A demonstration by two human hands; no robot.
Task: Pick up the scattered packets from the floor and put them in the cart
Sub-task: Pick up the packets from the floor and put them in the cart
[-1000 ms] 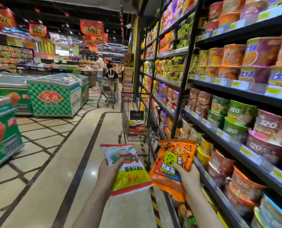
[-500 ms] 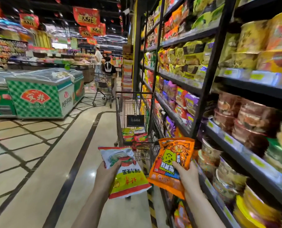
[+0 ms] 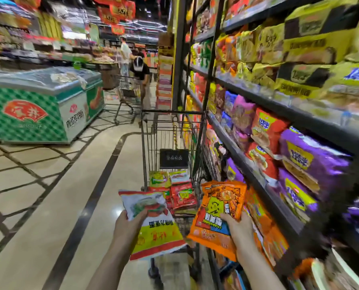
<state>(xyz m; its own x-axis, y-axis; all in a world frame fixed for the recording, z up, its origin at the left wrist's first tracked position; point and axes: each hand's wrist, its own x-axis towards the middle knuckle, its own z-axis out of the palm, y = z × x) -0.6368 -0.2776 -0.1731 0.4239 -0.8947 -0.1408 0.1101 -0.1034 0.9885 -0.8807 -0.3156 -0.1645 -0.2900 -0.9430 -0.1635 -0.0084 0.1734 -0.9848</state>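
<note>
Left hand: the left hand point(image 3: 126, 226) grips the white and yellow packet point(image 3: 153, 225) by its left edge, thumb curled over the printed front, the other fingers hidden behind it.
Right hand: the right hand point(image 3: 240, 231) grips the orange packet point(image 3: 218, 214) from the right, thumb pressed across the front near the blue patch, the remaining fingers out of sight behind the packet.
White and yellow packet: held up in front of the cart point(image 3: 170, 143), at its near left corner, tilted so its red-trimmed lower edge points toward the viewer; its print reads upside down.
Orange packet: held up at the near right side of the cart, between the cart's basket and the shelves point(image 3: 279, 105), its top edge higher than that of the other packet.
Cart: a wire shopping cart standing in the aisle just left of the shelves, with a dark placard on its far wall.
Packets in cart: red and green packets point(image 3: 178, 191) lie piled on the basket floor, beyond the two held packets.
Shelves: right of the cart, stacked with yellow, red and purple noodle bags; blurred.
Freezer: a green chest freezer point(image 3: 40, 105) stands well to the left of the cart, across the tiled floor point(image 3: 48, 195).
Other person: beyond the cart, a person point(image 3: 141, 74) bends over a second cart point(image 3: 128, 95).
</note>
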